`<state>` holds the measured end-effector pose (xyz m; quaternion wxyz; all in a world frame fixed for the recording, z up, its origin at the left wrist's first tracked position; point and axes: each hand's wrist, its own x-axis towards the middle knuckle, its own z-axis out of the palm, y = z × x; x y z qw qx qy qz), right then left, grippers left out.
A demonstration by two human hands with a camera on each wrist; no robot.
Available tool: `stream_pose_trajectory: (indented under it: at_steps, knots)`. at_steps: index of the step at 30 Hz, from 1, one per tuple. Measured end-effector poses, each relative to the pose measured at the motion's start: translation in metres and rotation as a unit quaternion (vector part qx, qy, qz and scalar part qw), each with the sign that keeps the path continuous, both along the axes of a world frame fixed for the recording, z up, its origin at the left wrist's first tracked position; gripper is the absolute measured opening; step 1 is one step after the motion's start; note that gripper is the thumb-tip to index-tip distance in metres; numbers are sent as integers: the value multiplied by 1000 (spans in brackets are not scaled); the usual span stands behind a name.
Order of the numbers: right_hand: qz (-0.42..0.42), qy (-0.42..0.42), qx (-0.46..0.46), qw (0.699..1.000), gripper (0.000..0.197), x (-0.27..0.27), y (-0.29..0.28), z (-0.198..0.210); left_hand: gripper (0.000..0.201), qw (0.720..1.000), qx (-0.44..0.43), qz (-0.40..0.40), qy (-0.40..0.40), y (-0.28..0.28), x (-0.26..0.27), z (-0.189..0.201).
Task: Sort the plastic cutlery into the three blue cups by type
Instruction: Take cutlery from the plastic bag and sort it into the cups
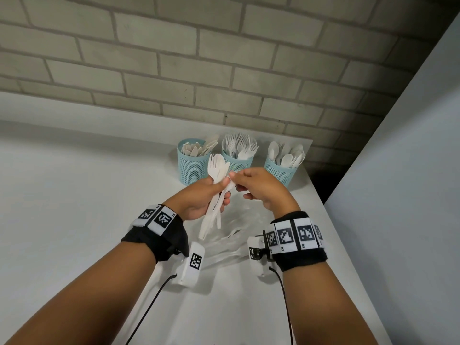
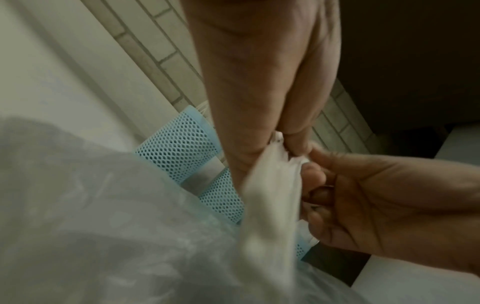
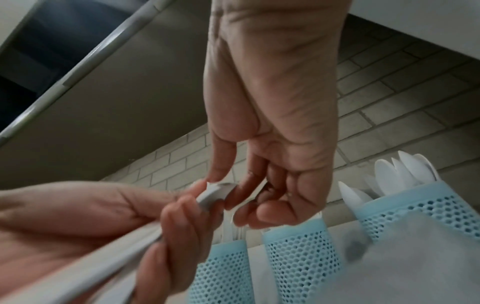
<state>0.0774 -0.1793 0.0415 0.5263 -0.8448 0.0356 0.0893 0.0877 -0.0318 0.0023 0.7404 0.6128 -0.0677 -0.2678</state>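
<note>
Three blue mesh cups stand in a row by the brick wall: the left cup (image 1: 193, 161) holds knives, the middle cup (image 1: 237, 163) forks, the right cup (image 1: 280, 170) spoons. In front of them my left hand (image 1: 221, 192) grips a bundle of white plastic cutlery (image 1: 211, 215) upright, fork tines at the top. My right hand (image 1: 235, 181) pinches one white piece of that bundle (image 3: 217, 192) between thumb and fingertips. The wrist views show the left hand (image 3: 179, 218), the right hand (image 2: 311, 181), the bundle (image 2: 270, 195) and the cups (image 2: 179, 152) (image 3: 301, 257) close behind. The pinched piece's type is unclear.
A crumpled clear plastic bag (image 1: 231, 235) lies on the white counter (image 1: 74, 195) beneath my hands. The counter's right edge (image 1: 343, 240) runs beside a pale wall panel (image 1: 410, 170). Cables hang from both wrist cameras.
</note>
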Motion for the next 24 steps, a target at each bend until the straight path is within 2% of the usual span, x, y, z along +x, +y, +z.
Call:
stream_pose_trajectory:
  at_steps: [2, 7, 12, 16, 21, 24]
  knots:
    - [-17, 1, 10, 1000, 19, 5, -2, -3, 18, 1000, -17, 1, 10, -1, 1, 2]
    - [-96, 27, 103, 990, 15, 13, -3, -10, 11, 999, -47, 5, 21, 2, 0, 0]
    - [-134, -30, 177, 975, 19, 15, -1, -12, 10, 996, -69, 27, 44, -1, 0, -3]
    - [-134, -64, 233, 961, 24, 15, 2, -13, 22, 996, -70, 27, 56, -2, -3, -1]
    - [-159, -108, 223, 956, 30, 20, 6, -21, 40, 996, -60, 28, 63, -1, -5, 0]
    - [-168, -138, 178, 960, 24, 22, 7, -28, 42, 995, -53, 42, 67, -3, -6, 0]
